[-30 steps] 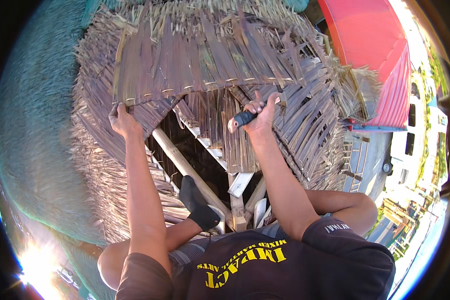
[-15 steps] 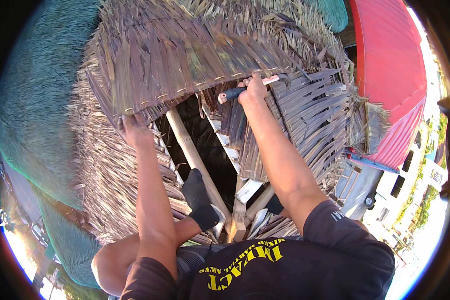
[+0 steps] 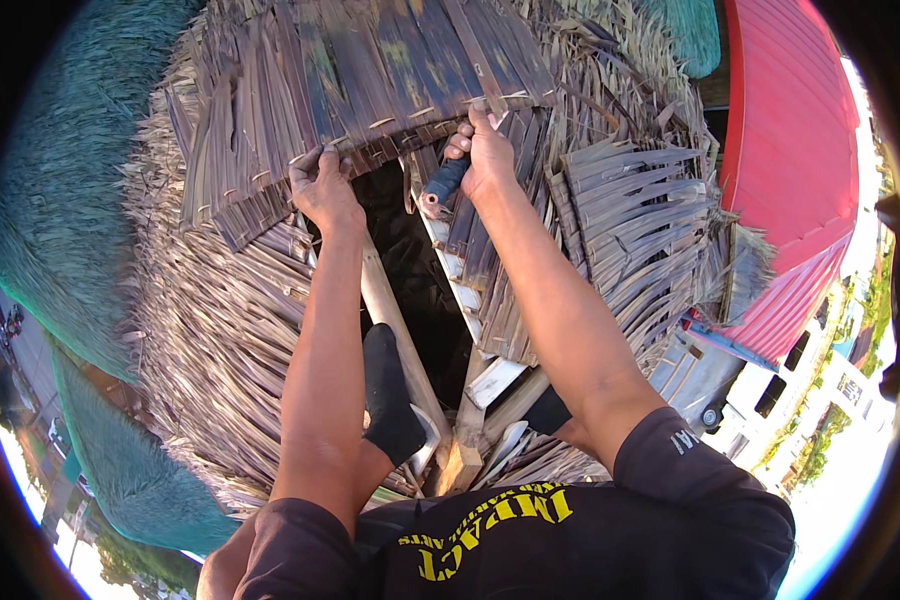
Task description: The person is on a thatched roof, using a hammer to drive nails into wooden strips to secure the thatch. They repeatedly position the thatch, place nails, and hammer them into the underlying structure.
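Note:
A brown thatch panel of flat dried leaves (image 3: 370, 70), stitched along its lower edge, lies across the upper part of the roof gap. My left hand (image 3: 327, 190) pinches that edge near its middle, fingertips on the stitching. My right hand (image 3: 488, 155) is closed at the edge farther right, thumb and finger on the panel. A hammer-like tool with a dark-gripped handle (image 3: 445, 180) is tucked in the same hand; its head is hidden. Below the panel, a dark opening shows between a round wooden pole (image 3: 390, 305) and a white-edged batten (image 3: 448, 255).
Old thatch (image 3: 210, 330) slopes away on the left, with loose woven leaf panels (image 3: 635, 215) on the right. My dark-socked foot (image 3: 385, 385) rests beside the opening, near a timber end (image 3: 460, 468). Green thatched roofs (image 3: 60, 200) and a red metal roof (image 3: 795, 150) stand beyond.
My left hand has moved right and farther away along the panel's edge. My right hand has shifted slightly left and away, and the panel's edge sits farther off.

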Demonstrator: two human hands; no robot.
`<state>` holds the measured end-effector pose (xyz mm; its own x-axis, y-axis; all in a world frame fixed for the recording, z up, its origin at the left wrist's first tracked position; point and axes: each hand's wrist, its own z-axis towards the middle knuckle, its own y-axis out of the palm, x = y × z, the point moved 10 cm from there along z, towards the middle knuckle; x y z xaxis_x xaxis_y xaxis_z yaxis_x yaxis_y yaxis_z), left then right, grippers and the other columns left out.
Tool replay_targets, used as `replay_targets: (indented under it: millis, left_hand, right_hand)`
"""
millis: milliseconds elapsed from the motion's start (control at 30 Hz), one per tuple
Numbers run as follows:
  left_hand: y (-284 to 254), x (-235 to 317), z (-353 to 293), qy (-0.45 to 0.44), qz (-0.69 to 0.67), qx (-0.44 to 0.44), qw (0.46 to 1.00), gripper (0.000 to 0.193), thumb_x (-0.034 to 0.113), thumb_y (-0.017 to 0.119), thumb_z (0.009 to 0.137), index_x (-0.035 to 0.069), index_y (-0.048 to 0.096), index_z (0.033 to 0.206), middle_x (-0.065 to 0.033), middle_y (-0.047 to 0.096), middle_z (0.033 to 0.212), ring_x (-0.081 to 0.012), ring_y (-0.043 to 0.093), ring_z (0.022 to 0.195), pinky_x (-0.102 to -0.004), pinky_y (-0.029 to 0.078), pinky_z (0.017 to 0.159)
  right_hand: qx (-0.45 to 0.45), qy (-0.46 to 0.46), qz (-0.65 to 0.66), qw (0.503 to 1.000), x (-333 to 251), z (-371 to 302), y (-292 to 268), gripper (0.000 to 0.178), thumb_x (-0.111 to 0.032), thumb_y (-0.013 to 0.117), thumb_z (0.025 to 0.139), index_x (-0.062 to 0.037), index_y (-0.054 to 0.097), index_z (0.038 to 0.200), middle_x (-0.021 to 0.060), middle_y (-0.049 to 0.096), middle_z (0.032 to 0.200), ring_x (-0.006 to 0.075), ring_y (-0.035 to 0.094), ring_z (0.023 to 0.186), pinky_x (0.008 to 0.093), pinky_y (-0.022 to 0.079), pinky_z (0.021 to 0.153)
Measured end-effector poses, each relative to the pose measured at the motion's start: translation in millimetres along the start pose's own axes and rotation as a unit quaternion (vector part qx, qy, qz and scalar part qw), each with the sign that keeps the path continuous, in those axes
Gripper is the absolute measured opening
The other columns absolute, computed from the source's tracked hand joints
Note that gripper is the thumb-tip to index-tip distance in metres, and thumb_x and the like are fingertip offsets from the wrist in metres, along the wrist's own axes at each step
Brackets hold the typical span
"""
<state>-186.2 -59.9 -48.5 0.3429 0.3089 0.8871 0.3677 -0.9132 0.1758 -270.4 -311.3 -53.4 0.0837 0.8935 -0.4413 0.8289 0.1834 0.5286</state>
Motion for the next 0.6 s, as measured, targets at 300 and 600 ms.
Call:
replay_targets:
  millis: [300,600]
  left_hand:
    - [-57,-119,-1,-0.114,0.064,0.18,0.975,0.01,-0.004,0.06,0.093,-0.001,0.057,0.103,-0.01,0.062,0.102,-0.0194,0.065,0.087,-0.0297,0.06,0.075]
    - [-63,-119,-12,-0.089,0.041,0.228,0.969,0.009,-0.003,0.058,0.094,0.0,0.055,0.102,-0.0109,0.062,0.102,-0.0202,0.065,0.087,-0.0305,0.058,0.076]
  right_hand:
    - [0.178,0.025,-0.192,0.965,21,-54,-117,0.031,-0.04,0.048,0.107,-0.0099,0.044,0.1,0.002,0.046,0.073,0.0129,0.047,0.054,0.0307,0.042,0.046]
    - [-0.106,-0.128,-0.717,0.678,29,-58,-41,0.029,-0.026,0.048,0.106,-0.0013,0.042,0.118,0.0204,0.064,0.076,0.0355,0.064,0.063,0.0485,0.047,0.059]
